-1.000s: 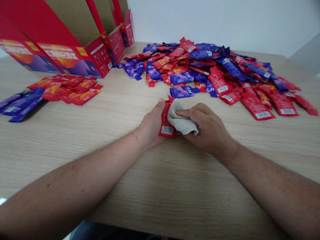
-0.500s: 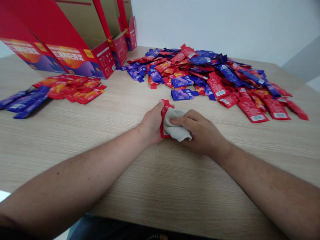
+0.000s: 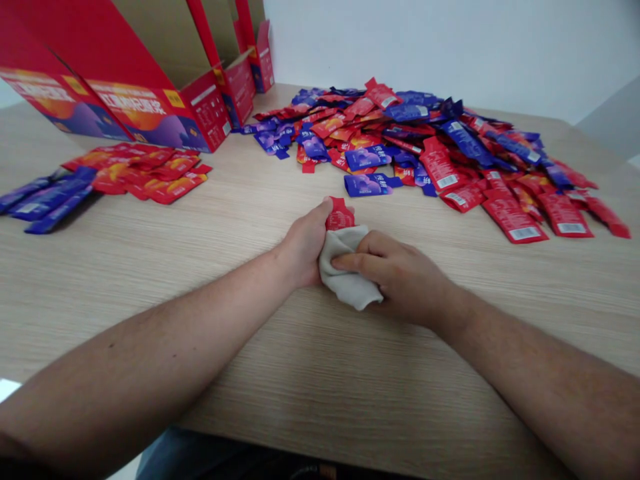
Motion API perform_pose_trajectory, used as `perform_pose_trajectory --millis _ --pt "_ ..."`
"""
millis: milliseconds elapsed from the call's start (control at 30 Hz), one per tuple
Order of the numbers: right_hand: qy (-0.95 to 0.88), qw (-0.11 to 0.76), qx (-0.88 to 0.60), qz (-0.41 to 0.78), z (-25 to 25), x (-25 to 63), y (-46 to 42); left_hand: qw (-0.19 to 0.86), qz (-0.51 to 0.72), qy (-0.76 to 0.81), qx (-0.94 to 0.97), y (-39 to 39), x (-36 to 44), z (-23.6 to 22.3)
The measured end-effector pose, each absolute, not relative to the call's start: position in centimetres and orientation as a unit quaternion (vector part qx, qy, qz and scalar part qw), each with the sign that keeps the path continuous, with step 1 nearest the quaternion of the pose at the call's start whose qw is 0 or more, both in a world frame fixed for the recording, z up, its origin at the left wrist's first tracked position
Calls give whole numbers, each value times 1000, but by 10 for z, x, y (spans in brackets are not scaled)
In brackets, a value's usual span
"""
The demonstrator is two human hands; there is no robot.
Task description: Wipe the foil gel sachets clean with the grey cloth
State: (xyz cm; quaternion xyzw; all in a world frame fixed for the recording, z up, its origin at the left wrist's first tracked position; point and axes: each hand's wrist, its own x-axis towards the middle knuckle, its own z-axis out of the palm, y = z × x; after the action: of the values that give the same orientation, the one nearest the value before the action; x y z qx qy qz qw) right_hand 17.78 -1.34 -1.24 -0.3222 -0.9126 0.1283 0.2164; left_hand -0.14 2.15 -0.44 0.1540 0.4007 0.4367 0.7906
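In the middle of the head view my left hand (image 3: pixel 303 250) is closed around a red sachet (image 3: pixel 340 215), its notched top end pointing away from me. A pale grey cloth (image 3: pixel 353 283) lies over the lower part of the sachet and hides it. My right hand (image 3: pixel 405 273) grips the cloth, with its fingers pressing it against the sachet. Just beyond both hands a single purple sachet (image 3: pixel 370 185) lies flat at the near edge of a big heap of red and purple sachets (image 3: pixel 400 133).
To the left, red sachets (image 3: pixel 145 170) lie overlapping beside several purple sachets (image 3: pixel 55 198). Behind them stand open red cardboard boxes (image 3: pixel 145 100) with brown insides. A white wall (image 3: pixel 425 47) rises behind the wooden table (image 3: pixel 320 393).
My right hand has slid the cloth down the sachet toward me, baring the red top and covering the lower end. My left hand keeps its hold. The view has shifted slightly.
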Motion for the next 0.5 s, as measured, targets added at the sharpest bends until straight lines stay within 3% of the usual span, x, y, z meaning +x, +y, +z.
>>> perform_pose_trajectory --millis 200,367,500 --pt "-888 260 -363 113 -13 180 -10 813 414 377 162 21 -3 -4" --pt "-913 219 -307 157 -12 180 -11 785 439 409 153 22 -2 -4" --pt "-887 264 -357 125 -15 181 -9 806 417 386 165 22 -3 -4"
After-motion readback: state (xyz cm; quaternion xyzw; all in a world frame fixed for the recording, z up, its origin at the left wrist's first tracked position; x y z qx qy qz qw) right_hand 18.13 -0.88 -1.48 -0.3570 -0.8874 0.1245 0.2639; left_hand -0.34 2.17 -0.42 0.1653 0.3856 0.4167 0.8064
